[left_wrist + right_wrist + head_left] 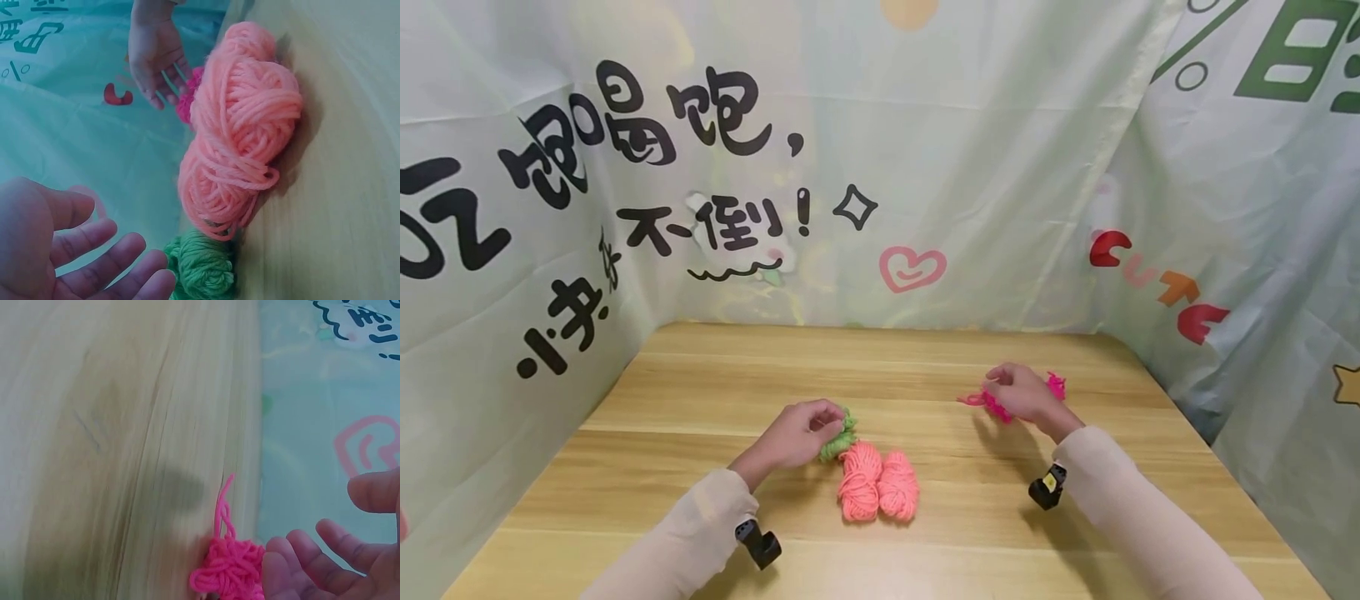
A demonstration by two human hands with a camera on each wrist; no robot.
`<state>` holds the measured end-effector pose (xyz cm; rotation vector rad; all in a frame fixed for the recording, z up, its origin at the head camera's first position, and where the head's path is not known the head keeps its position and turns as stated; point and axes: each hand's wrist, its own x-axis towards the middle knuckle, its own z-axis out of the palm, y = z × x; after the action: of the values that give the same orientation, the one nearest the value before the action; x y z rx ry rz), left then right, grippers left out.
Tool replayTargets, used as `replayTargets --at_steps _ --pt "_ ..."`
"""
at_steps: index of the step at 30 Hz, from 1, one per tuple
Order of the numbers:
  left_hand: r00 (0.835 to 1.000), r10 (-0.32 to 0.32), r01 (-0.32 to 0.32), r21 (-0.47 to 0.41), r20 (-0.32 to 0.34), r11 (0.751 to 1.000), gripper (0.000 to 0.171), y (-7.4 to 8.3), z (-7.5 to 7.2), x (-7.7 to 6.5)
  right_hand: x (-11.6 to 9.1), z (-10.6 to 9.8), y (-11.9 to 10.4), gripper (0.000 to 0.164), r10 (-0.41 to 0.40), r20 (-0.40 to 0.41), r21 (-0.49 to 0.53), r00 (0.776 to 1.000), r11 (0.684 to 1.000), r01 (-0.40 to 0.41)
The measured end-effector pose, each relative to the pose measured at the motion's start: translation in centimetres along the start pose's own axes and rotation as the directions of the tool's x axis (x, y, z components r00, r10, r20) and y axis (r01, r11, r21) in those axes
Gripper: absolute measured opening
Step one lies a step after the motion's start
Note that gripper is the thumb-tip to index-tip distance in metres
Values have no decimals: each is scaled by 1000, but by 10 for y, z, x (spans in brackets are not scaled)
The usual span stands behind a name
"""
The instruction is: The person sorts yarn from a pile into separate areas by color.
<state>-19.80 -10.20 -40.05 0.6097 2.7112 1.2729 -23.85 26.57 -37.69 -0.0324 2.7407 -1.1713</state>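
Observation:
Two coral yarn skeins [878, 493] lie side by side on the wooden table, their loose loops showing large in the left wrist view. A small green yarn skein [835, 447] lies behind them to the left. My left hand [793, 435] is over that green skein, fingers loosely bent and parted, holding nothing in the left wrist view. Farther right, a magenta yarn bundle [231, 569] lies with a thin loop trailing from it. Above and beside it is my right hand [1022, 392], its fingers spread and relaxed; the right wrist view shows nothing held in them.
The wooden table [715, 367] spreads around the yarn. Printed cloth curtains [1000, 192] stand along its back and both sides. Black wrist cameras [760, 546] sit on both sleeves, close above the tabletop.

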Motion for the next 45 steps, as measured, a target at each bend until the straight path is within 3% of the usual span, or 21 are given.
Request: replayTargets --at_steps 9,17,24,38,45 --pt "999 41 -41 -8 33 999 17 -4 3 -6 -5 11 -8 41 -19 48 183 999 983 10" --pt "998 -12 13 -8 65 1000 18 -2 9 -11 -11 24 -16 41 -38 121 281 992 960 2" --pt "995 -66 65 15 72 998 21 3 12 -17 -18 34 -21 36 -41 146 312 988 950 -6" --pt "992 -93 93 -2 90 996 22 6 17 -25 -28 56 -30 35 -47 196 350 979 936 -25" --pt "985 -138 145 -66 100 987 23 12 20 -30 -32 69 -31 33 -58 217 382 974 924 -30"
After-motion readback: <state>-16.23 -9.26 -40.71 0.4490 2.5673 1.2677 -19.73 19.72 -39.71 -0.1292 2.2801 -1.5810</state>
